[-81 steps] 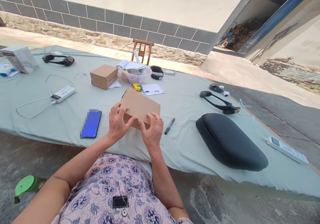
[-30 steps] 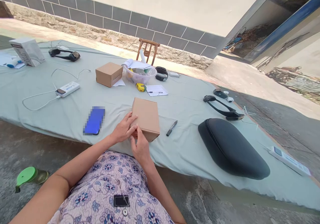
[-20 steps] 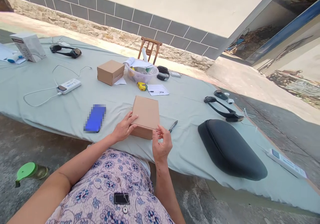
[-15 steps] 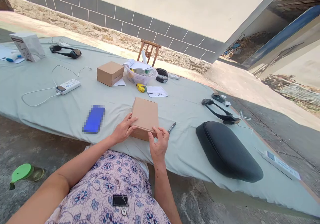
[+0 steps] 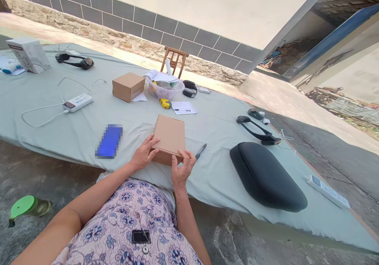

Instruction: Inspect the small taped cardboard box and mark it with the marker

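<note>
A closed brown cardboard box (image 5: 169, 134) rests on the cloth-covered table close to my body. My left hand (image 5: 144, 153) grips its left side, with fingers on the lid's edge and the thumb at the near left corner. At the near right corner, my right hand (image 5: 182, 167) pinches the lid's edge between thumb and fingers. A black pen (image 5: 201, 151) lies just right of that hand. To the left of the box is a blue pixelated rectangle (image 5: 109, 141).
Another cardboard box (image 5: 128, 87), a plastic basket (image 5: 165, 90) and a yellow tape measure (image 5: 165, 103) sit farther back. A black case (image 5: 266, 177) and a black headset (image 5: 259, 131) lie right. A white power strip (image 5: 78, 103) with a cable is left. A green-lidded jar (image 5: 28, 206) stands below.
My right hand has shifted slightly left along the box's near edge. The left hand keeps its hold, and the whole view has moved a little.
</note>
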`<state>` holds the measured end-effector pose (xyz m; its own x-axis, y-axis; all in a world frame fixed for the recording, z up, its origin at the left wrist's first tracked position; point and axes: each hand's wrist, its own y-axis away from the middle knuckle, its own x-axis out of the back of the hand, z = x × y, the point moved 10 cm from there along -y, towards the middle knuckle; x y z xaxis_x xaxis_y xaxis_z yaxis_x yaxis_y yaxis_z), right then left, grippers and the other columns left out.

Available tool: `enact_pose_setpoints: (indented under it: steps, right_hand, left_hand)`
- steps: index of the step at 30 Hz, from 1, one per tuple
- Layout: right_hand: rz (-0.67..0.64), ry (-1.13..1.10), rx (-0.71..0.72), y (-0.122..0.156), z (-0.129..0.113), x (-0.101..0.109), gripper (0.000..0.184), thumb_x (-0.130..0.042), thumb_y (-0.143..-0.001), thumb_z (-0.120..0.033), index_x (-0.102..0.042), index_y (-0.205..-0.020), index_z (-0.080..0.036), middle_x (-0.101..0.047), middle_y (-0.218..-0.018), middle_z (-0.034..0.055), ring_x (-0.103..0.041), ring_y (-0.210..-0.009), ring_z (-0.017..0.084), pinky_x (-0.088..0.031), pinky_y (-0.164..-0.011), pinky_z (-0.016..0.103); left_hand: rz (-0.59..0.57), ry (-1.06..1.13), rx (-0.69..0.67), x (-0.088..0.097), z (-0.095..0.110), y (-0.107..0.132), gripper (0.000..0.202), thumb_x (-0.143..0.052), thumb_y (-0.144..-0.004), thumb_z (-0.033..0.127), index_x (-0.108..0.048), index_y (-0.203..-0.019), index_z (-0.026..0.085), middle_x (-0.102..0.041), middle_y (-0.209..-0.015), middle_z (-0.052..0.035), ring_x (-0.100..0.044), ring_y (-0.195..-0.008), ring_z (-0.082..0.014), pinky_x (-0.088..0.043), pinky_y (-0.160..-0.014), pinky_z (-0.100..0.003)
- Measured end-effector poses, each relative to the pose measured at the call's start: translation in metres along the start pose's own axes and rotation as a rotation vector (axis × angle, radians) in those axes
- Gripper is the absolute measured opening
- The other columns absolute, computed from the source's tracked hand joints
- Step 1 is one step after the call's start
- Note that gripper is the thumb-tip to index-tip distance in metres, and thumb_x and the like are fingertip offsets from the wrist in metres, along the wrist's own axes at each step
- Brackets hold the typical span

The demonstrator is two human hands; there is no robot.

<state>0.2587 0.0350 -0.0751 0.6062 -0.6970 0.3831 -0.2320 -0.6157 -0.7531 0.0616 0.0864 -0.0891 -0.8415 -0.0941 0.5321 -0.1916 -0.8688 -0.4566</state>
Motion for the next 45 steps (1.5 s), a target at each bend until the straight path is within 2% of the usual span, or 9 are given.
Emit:
enact_pose_setpoints:
  steps: [8, 13, 17, 21, 24, 28, 30, 34, 45]
  right_hand:
    - [-0.024, -0.064, -0.033, 0.001, -0.003, -0.001, 0.035, -0.05, -0.097, -0.048, -0.063, -0.113, -0.019, -0.051, -0.115, 0.013, -0.055, -0.111, 0.025, -0.053, -0.09, 0.042]
    - [0.013, 0.064, -0.022, -0.013, -0.019, -0.001, 0.053, -0.066, -0.082, -0.066, -0.061, -0.103, -0.018, -0.053, -0.108, 0.0118, -0.055, -0.106, 0.026, -0.052, -0.091, 0.043]
    - [0.003, 0.092, -0.035, -0.016, -0.021, -0.003, 0.051, -0.062, -0.084, -0.066, -0.061, -0.101, -0.019, -0.054, -0.106, 0.0109, -0.056, -0.105, 0.025, -0.053, -0.092, 0.043]
    - [-0.02, -0.061, -0.025, -0.009, -0.006, 0.001, 0.033, -0.053, -0.097, -0.049, -0.066, -0.106, -0.019, -0.057, -0.11, 0.0114, -0.059, -0.108, 0.023, -0.054, -0.092, 0.04]
    - [-0.042, -0.162, -0.069, 0.0, 0.012, 0.002, 0.032, -0.044, -0.101, -0.04, -0.067, -0.111, -0.021, -0.063, -0.115, 0.012, -0.062, -0.111, 0.021, -0.053, -0.095, 0.039]
    - [-0.069, -0.255, -0.302, 0.019, 0.044, -0.004, 0.041, -0.049, -0.097, -0.044, -0.06, -0.128, -0.019, -0.07, -0.115, 0.0127, -0.067, -0.103, 0.021, -0.055, -0.085, 0.034]
    - [-0.099, -0.252, -0.395, 0.026, 0.054, -0.009, 0.046, -0.05, -0.094, -0.049, -0.061, -0.126, -0.017, -0.071, -0.111, 0.0128, -0.068, -0.099, 0.022, -0.055, -0.081, 0.033]
    - [-0.184, -0.214, -0.43, 0.03, 0.057, -0.017, 0.045, -0.048, -0.092, -0.053, -0.067, -0.112, -0.017, -0.073, -0.107, 0.0117, -0.067, -0.096, 0.023, -0.054, -0.085, 0.036]
    - [-0.219, -0.155, -0.414, 0.036, 0.061, -0.025, 0.046, -0.046, -0.094, -0.051, -0.064, -0.118, -0.016, -0.073, -0.105, 0.0128, -0.068, -0.095, 0.025, -0.054, -0.085, 0.038]
  left_hand:
    - [0.012, 0.035, 0.006, 0.005, 0.0, 0.001, 0.044, -0.046, -0.099, 0.038, -0.051, -0.14, 0.024, -0.046, -0.154, -0.0134, -0.041, -0.147, -0.0248, -0.043, -0.116, -0.042]
    - [0.115, -0.001, 0.099, 0.01, 0.006, -0.003, 0.05, -0.064, -0.088, 0.046, -0.053, -0.129, 0.021, -0.05, -0.147, -0.0176, -0.047, -0.141, -0.0306, -0.052, -0.105, -0.045]
    - [0.1, -0.051, 0.113, 0.008, 0.009, -0.005, 0.047, -0.061, -0.089, 0.051, -0.053, -0.125, 0.022, -0.05, -0.147, -0.0175, -0.053, -0.135, -0.0307, -0.056, -0.096, -0.044]
    - [0.094, -0.078, 0.064, 0.009, 0.01, -0.003, 0.044, -0.057, -0.093, 0.05, -0.053, -0.127, 0.023, -0.049, -0.149, -0.017, -0.053, -0.136, -0.0297, -0.056, -0.096, -0.042]
    - [0.1, -0.088, 0.042, 0.01, 0.01, -0.002, 0.045, -0.056, -0.094, 0.051, -0.053, -0.129, 0.023, -0.05, -0.149, -0.0171, -0.051, -0.139, -0.03, -0.056, -0.098, -0.043]
    - [0.097, -0.082, 0.018, 0.009, 0.008, -0.001, 0.049, -0.051, -0.095, 0.055, -0.052, -0.131, 0.021, -0.05, -0.148, -0.0192, -0.047, -0.142, -0.0305, -0.054, -0.102, -0.044]
    - [0.102, -0.077, 0.01, 0.011, 0.006, 0.0, 0.051, -0.049, -0.096, 0.056, -0.051, -0.132, 0.02, -0.051, -0.148, -0.0201, -0.046, -0.143, -0.0305, -0.053, -0.104, -0.045]
    - [0.116, -0.066, -0.005, 0.014, 0.002, 0.002, 0.05, -0.048, -0.097, 0.055, -0.051, -0.133, 0.02, -0.05, -0.149, -0.0189, -0.047, -0.143, -0.0294, -0.051, -0.106, -0.045]
    - [0.089, -0.038, -0.082, 0.011, -0.012, 0.013, 0.043, -0.045, -0.101, 0.034, -0.045, -0.144, 0.025, -0.045, -0.155, -0.0142, -0.046, -0.143, -0.0246, -0.044, -0.115, -0.043]
